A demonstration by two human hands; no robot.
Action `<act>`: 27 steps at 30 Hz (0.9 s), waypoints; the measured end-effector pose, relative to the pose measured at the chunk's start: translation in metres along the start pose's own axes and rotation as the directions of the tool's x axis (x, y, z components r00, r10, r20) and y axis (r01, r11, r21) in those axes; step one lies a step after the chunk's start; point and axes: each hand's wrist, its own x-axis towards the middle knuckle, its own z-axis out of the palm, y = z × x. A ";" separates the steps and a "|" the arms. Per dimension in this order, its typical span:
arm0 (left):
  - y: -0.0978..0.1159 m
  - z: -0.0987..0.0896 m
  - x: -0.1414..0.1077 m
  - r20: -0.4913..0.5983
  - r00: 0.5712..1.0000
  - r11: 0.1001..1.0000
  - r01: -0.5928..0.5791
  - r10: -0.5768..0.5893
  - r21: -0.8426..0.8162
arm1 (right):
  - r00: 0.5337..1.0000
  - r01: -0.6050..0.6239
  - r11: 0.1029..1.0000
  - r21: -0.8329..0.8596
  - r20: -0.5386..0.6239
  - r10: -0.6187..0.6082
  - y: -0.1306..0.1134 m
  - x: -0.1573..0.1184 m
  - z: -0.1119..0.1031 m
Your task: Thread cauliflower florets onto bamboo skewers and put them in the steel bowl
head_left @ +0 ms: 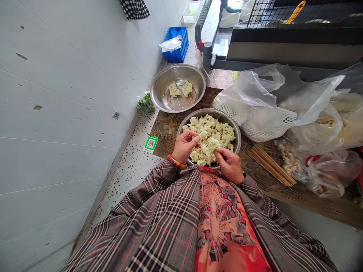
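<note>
A metal bowl (pixel 237 142) full of pale cauliflower pieces (pixel 209 124) stands in front of me on the dark wooden table. Over its near side, my left hand (pixel 185 145) pinches a small cauliflower piece (pixel 203 134) between thumb and finger. A larger cauliflower floret (pixel 212 145) is held by my right hand (pixel 230 164), thumb and fingers closed on its stem end. Behind and to the left, a wider metal basin (pixel 178 67) holds two skewered cauliflower pieces (pixel 174 90). Thin wooden skewers (pixel 269 164) lie in a bundle right of the bowl.
Plastic bags (pixel 255 102) crowd the right side, some over a white perforated basket. A white wall (pixel 70 94) runs along the left. A green QR card (pixel 151 143), a bag of greens (pixel 146 102), a blue crate (pixel 176 45) and a dark metal frame (pixel 208 53) are also there.
</note>
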 end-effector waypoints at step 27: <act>-0.011 -0.008 0.006 0.136 0.985 0.989 0.092 -0.107 0.113 | 0.991 -0.119 0.963 0.240 0.083 0.102 0.002 0.006 0.010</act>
